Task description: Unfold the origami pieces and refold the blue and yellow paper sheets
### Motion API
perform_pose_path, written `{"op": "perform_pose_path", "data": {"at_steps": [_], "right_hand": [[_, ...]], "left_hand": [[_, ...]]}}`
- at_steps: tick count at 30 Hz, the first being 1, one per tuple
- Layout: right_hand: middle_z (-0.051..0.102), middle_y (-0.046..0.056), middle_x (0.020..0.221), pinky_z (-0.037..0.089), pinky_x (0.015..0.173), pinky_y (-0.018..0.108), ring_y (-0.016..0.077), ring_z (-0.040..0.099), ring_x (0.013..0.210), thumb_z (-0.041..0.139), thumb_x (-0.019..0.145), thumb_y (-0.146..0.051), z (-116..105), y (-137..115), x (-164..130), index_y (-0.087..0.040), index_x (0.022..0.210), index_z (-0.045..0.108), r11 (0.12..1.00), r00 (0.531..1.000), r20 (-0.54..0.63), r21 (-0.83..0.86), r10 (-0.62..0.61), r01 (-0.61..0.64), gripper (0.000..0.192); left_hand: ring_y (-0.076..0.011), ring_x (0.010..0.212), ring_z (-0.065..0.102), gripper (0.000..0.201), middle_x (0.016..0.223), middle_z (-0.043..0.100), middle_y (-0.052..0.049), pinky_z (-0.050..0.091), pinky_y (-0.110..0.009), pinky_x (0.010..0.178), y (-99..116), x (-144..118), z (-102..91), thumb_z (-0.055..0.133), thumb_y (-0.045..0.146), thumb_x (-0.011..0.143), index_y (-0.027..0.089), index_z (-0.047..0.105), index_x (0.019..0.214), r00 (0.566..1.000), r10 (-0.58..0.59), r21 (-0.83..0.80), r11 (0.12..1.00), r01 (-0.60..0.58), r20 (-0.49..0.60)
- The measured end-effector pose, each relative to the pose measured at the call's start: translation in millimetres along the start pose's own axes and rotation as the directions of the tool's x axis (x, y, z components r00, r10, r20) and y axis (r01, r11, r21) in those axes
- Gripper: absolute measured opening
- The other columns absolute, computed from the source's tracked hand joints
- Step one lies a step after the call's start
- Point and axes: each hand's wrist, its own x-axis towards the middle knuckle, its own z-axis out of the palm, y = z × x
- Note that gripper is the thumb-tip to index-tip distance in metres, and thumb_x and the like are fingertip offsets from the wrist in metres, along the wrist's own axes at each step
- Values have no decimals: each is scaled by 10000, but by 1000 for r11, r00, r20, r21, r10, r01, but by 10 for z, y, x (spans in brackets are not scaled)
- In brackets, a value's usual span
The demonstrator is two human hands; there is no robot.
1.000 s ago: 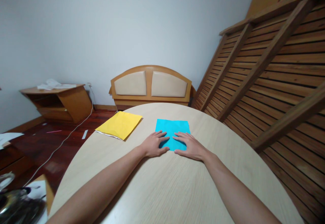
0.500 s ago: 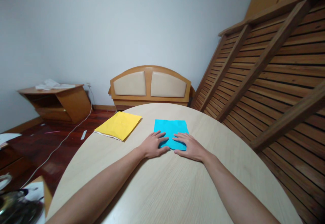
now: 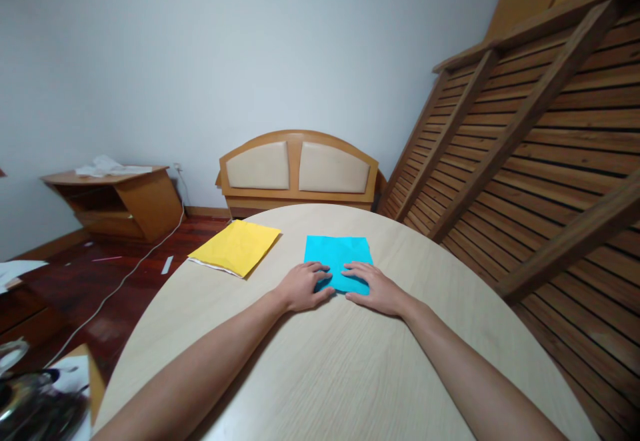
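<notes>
Only the head camera here, so one view to go on. Both forearms run off the near edge of the frame, and the near corners of the flat cyan paper sheet [image 3: 338,262] are hidden under the fingers, so I can't tell how its near edge lies.

The left hand [image 3: 301,287] lies flat, palm down, fingers loosely spread, with the fingertips on the sheet's near left corner. The right hand [image 3: 375,287] does the same on the near right corner, also flat and spread, nothing pinched. The two hands nearly meet in the middle.

The sheet sits toward the far side of the round pale wood-grain table [image 3: 350,374], a bit right of centre. A flat yellow padded envelope [image 3: 235,247] lies well apart to its left, right at the table's far left edge. There's lots of bare tabletop near the person and to the right.

Far off stand an arched wooden headboard with beige panels [image 3: 299,169] and a slatted wooden bed frame [image 3: 540,141] leaning on the right. Something dark and shiny at bottom left is too blurred to make out.
</notes>
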Motion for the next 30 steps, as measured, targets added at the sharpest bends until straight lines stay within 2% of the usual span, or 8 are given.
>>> {"op": "perform_pose_path", "data": {"at_steps": [3,8,12,14,18,27,30], "right_hand": [[468,60,1499,267,1172,506,298,378,1402,604,845,-593,15,29,-10,-281,1352,582,1000,1000,1,-9,-10,10,595],[534,69,1443,304,1165,467,259,435,1367,610,854,-347,45,70,-36,-247,1310,622,1000,997,-74,15,-17,18,467],[530,65,1448,273,1178,503,274,424,1379,628,794,-243,39,138,-88,-254,1317,619,999,996,-92,39,-9,12,523],[525,56,1453,272,1181,506,274,419,1384,626,789,-229,17,171,-118,-263,1319,618,999,996,-87,52,-1,5,531],[519,35,1458,299,1178,478,252,428,1382,594,839,-245,-45,186,-154,-277,1297,636,998,998,-61,59,23,-19,461],[617,38,1355,379,1125,451,246,530,1293,547,917,-349,-138,270,-201,-283,1143,728,995,994,-108,100,17,-6,297],[662,41,1289,403,1099,431,243,564,1251,527,930,-367,-160,291,-212,-269,1101,736,990,989,-145,139,41,-21,287]], "left_hand": [[-270,1288,510,477,1357,595,-85,384,-408,1115,10,3,-10,416,535,964,221,640,1245,1000,8,3,1000,-8,4],[-268,1277,526,460,1345,606,-89,407,-398,1099,-2,6,-17,420,510,962,215,640,1238,999,32,16,999,-32,9],[-293,1287,521,465,1393,566,-105,377,-465,1111,-91,-23,-43,534,466,898,210,608,1278,994,102,13,995,-103,38],[-304,1309,500,484,1418,545,-101,342,-496,1130,-157,-44,-71,578,437,861,212,599,1290,987,152,4,988,-152,60],[-267,1286,525,479,1384,575,-102,388,-402,1113,-274,-68,-134,593,393,835,186,618,1266,976,205,-41,979,-202,76],[-248,1209,581,443,1333,621,-52,449,-359,1050,-422,-85,-193,590,257,768,213,655,1204,990,118,-70,991,-113,77],[-228,1181,599,382,1291,652,-32,451,-336,1032,-453,-77,-188,541,232,813,227,667,1174,994,90,-89,992,-85,61]]}}
